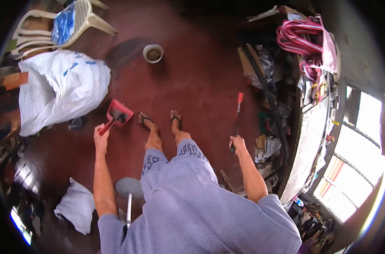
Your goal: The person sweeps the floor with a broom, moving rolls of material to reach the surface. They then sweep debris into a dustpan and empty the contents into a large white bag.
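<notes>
My left hand (101, 139) is closed around the handle of a red dustpan (115, 106), held low over the red floor beside my left foot. Dark debris (122, 116) lies in the pan. Off to the right, my right hand (238, 144) grips the dark handle of a thin, long tool (240, 98) with a red far end. Its exact kind is hard to make out. The tool points away from me, apart from the dustpan.
Ahead stands a white bucket (153, 54). A large white sack (69, 86) and a plastic chair (91, 21) are at left, a smaller sack (77, 205) nearer. Cluttered shelves (285, 139) with pink straps (300, 36) line the right. A round-based stand (129, 186) is beside me.
</notes>
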{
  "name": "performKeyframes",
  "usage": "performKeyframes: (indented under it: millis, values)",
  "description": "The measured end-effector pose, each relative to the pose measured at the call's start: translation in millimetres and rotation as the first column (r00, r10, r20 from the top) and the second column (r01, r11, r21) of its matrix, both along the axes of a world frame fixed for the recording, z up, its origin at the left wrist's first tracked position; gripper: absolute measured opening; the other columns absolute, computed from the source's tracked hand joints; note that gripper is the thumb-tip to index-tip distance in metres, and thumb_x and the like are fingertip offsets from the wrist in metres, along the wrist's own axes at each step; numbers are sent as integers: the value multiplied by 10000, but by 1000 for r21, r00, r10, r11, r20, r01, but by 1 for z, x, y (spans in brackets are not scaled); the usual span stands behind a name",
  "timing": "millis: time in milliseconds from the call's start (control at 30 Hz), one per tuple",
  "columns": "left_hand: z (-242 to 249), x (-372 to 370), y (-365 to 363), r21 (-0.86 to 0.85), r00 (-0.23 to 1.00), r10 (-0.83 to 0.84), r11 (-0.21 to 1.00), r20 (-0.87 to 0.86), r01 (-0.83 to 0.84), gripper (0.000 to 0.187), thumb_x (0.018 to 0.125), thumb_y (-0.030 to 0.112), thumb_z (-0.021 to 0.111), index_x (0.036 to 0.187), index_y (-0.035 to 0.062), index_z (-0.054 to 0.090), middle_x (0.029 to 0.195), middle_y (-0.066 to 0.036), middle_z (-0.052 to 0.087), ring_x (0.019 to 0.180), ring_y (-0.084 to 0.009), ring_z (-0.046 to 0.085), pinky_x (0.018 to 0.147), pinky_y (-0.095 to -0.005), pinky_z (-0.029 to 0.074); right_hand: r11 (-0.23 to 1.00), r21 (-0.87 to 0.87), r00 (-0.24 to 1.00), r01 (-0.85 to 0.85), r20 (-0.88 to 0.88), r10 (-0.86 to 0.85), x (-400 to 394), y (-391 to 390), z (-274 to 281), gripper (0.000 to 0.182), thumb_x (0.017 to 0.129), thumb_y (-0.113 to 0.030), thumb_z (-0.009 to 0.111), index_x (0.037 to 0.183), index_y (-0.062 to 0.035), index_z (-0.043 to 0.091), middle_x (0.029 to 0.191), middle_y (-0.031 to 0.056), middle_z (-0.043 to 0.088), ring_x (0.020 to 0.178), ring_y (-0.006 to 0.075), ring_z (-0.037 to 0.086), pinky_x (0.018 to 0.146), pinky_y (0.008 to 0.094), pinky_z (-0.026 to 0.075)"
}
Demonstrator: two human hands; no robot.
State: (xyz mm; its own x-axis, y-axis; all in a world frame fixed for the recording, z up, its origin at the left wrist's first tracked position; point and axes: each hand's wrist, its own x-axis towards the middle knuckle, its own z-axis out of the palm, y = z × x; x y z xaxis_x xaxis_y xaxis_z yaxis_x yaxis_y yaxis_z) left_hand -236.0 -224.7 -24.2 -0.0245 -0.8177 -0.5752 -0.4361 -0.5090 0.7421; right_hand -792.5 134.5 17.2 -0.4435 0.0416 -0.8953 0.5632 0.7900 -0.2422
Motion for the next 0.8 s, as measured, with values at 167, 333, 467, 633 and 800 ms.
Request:
performKeyframes:
  millis: [167, 333, 467, 633, 800]
  values:
    - [18, 1, -4, -160, 998, 61, 985, -10, -62, 372, 771, 14, 717, 1115, 15, 579, 1143, -97, 619, 1026, -171, 591, 914, -295, 460, 999, 5, 987, -49, 153, 48, 51, -68, 1, 555, 897, -94, 560, 1381, -77, 291, 615, 13, 469, 463, 118, 486, 395, 292, 430]
    - [10, 20, 4, -153, 997, 39, 987, -68, -49, 353, 768, -10, 710, 1086, 36, 563, 1186, -96, 595, 1083, -178, 577, 952, -298, 446, 873, -84, 862, -480, 142, 487, 176, -116, 14, 518, 879, -40, 532, 1363, -22, 348, 634, 41, 487, 466, 126, 492, 386, 283, 430]
    - [-3, 51, 0, -213, 991, 69, 973, -112, -91, 308, 788, -1, 704, 1060, 35, 564, 1084, -56, 614, 1010, -149, 590, 911, -284, 459, 736, -195, 718, -649, 166, 676, 280, -168, 56, 387, 889, -66, 541, 1248, 35, 439, 634, 47, 492, 436, 134, 482, 382, 290, 445]
    - [-8, 116, -9, -300, 989, 87, 947, -116, -118, 280, 797, 10, 694, 1044, 40, 566, 1026, -57, 626, 957, -146, 603, 863, -281, 478, 731, -257, 661, -632, 312, 682, 394, -199, 79, 653, 883, -108, 549, 1453, 20, 259, 634, 51, 522, 441, 146, 515, 399, 296, 431]
    - [-6, 179, 0, -278, 975, 99, 948, -201, -154, 259, 807, -24, 667, 1039, 41, 571, 1062, -70, 627, 997, -168, 605, 894, -292, 476, 745, -377, 643, -551, 377, 667, 399, -185, 153, 634, 887, -80, 559, 1462, -12, 302, 670, 23, 518, 462, 106, 493, 410, 268, 415]
